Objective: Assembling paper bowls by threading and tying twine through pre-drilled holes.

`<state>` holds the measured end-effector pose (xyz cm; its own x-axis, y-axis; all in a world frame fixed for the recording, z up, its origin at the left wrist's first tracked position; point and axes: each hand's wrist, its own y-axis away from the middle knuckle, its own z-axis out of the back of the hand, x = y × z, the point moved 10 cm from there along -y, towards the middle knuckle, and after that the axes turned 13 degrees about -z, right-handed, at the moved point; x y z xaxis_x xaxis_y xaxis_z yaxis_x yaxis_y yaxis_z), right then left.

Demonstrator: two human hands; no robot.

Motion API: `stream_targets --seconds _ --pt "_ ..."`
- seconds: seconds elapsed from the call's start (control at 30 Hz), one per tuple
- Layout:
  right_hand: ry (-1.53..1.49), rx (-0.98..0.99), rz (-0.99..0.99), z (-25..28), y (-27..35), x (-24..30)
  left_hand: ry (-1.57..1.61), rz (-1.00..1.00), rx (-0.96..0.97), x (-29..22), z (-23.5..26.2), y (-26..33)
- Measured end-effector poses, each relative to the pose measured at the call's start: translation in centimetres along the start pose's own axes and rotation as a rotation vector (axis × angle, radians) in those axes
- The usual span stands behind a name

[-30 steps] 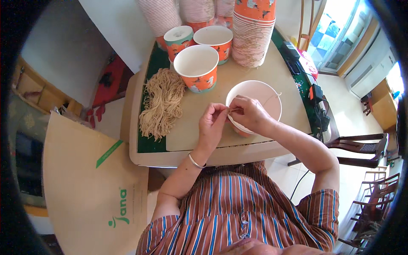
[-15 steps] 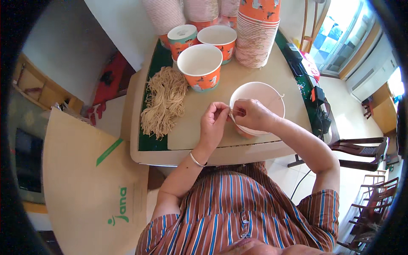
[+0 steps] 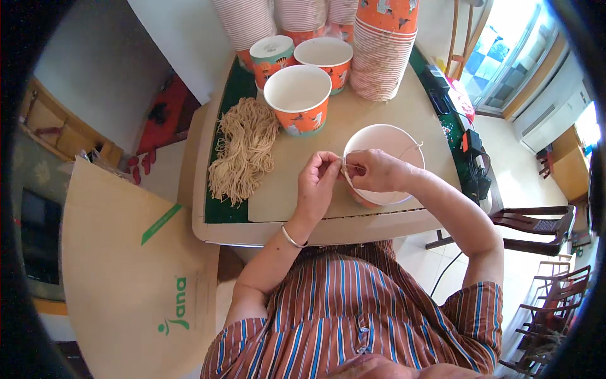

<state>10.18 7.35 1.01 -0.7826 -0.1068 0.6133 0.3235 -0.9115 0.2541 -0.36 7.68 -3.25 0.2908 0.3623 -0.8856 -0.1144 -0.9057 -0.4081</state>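
Note:
A white-lined paper bucket with an orange outside stands in front of me on the table. A thin cream string passes through its far right rim, where a small knot shows, and runs across the inside. At the near left rim my left hand pinches the string's end close to the edge, its fingers closed. My right hand reaches over the opening, thumb and finger closed on the same string. The fingertips of both hands almost meet, so the exact grip is partly hidden.
A bundle of cream strings lies at the left. Behind it stand orange buckets, a small upturned tub and tall nested stacks. Power adapters and cables line the right edge. A large cardboard sheet leans left.
Both hands stay at the near left rim, with only slight finger movement. The whole view has shifted a little.

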Motion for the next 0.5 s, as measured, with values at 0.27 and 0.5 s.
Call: stream_targets --seconds 0.27,0.5 --pt "-0.141 0.007 -0.042 -0.1 -0.2 -1.5 0.017 -0.038 0.002 0.1 0.0 -0.1" --pt "-0.231 -0.003 -0.057 0.2 -0.2 -2.1 0.000 -0.031 -0.005 0.2 0.2 0.0"
